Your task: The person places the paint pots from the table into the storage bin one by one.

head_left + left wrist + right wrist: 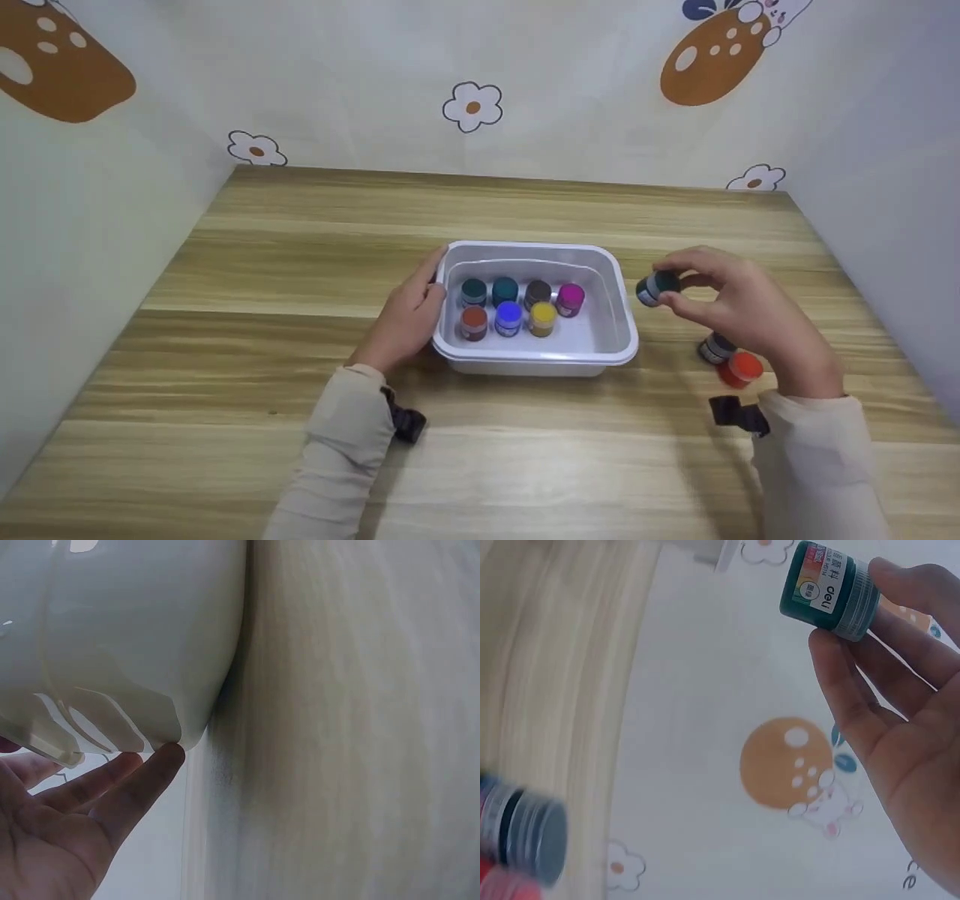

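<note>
A white plastic tub (525, 366) stands on the table with several small paint jars inside. My left hand (405, 315) lies along its left side; in the left wrist view the fairly straight fingers (142, 787) touch the outer wall. Beyond the tub's right rim, my right hand (739, 300) pinches a dark green paint jar (658, 288) between thumb and fingers, held tilted. The right wrist view shows the jar (829, 591) with its label and clear lid. Below that hand are a dark paint jar (716, 348) and a red paint jar (741, 369), lying close together.
In the tub, green, teal, brown and magenta jars (570, 298) form the back row; rust-red, blue and yellow jars (541, 319) the front. Bare tub floor (592, 330) shows at the right. The wooden table (225, 360) is bordered by patterned walls (360, 90).
</note>
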A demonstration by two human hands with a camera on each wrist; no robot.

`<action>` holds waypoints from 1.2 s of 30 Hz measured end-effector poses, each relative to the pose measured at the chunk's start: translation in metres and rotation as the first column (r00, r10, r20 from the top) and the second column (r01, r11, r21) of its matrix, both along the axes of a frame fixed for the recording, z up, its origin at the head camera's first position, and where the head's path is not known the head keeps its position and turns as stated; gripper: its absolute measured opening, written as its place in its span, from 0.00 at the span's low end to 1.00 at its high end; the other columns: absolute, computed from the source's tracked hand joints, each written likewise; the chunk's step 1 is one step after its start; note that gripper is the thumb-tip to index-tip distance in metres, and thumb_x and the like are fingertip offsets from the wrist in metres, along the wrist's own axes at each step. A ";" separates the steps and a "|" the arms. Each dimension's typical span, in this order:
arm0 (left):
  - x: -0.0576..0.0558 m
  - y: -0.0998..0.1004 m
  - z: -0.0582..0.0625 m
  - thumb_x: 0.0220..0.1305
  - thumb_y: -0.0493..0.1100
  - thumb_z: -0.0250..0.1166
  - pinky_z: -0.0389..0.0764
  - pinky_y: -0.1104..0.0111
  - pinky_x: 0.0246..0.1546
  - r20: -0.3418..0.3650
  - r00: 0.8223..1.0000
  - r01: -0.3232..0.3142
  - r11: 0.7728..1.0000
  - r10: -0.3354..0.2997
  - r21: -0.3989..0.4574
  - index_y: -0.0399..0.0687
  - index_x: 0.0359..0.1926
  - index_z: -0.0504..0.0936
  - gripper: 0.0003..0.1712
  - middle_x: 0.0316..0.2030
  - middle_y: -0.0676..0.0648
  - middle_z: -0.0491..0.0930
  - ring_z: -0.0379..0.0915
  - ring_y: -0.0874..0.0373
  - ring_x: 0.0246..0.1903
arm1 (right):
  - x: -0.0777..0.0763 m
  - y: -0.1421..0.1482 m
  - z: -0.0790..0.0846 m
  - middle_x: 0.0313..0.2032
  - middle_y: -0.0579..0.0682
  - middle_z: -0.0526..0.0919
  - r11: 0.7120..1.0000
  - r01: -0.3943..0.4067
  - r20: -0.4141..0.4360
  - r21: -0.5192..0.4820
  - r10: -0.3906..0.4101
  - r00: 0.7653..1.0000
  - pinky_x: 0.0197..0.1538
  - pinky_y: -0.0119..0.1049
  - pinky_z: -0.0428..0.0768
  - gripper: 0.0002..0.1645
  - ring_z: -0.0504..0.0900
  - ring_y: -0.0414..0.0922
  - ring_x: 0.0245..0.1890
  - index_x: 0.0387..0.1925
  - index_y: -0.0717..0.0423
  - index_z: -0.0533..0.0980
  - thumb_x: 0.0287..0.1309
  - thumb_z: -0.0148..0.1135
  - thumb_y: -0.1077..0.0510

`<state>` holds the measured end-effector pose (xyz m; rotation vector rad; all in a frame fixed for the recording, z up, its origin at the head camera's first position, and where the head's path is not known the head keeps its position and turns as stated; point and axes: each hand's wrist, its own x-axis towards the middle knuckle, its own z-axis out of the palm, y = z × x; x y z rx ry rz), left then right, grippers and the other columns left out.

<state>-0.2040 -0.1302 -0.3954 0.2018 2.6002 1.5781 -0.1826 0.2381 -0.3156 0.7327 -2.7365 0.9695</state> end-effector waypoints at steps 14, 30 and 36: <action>-0.002 -0.001 -0.002 0.75 0.47 0.42 0.51 0.58 0.75 -0.021 1.000 0.003 1.000 -0.003 0.004 0.60 0.79 0.51 0.33 0.76 0.51 0.54 0.49 0.56 0.75 | -0.028 -0.059 -0.013 0.46 0.58 0.84 0.986 -0.110 0.216 0.126 0.081 0.973 0.54 0.53 0.82 0.20 0.83 0.54 0.46 0.52 0.65 0.80 0.56 0.67 0.67; 0.000 -0.001 0.000 0.75 0.48 0.41 0.51 0.58 0.75 0.008 1.000 0.000 1.000 0.000 0.009 0.62 0.79 0.50 0.33 0.76 0.53 0.53 0.47 0.57 0.75 | -0.035 -0.092 -0.027 0.40 0.57 0.85 0.948 -0.124 0.207 0.292 0.064 0.976 0.45 0.47 0.84 0.14 0.80 0.50 0.37 0.42 0.65 0.84 0.50 0.68 0.69; -0.002 -0.001 -0.003 0.76 0.48 0.41 0.51 0.58 0.75 -0.005 1.000 0.010 1.000 -0.010 0.008 0.59 0.79 0.50 0.33 0.77 0.52 0.53 0.47 0.56 0.75 | -0.035 -0.099 -0.029 0.39 0.57 0.85 0.936 -0.094 0.233 0.339 0.013 0.972 0.43 0.46 0.83 0.14 0.80 0.49 0.36 0.42 0.65 0.84 0.51 0.67 0.68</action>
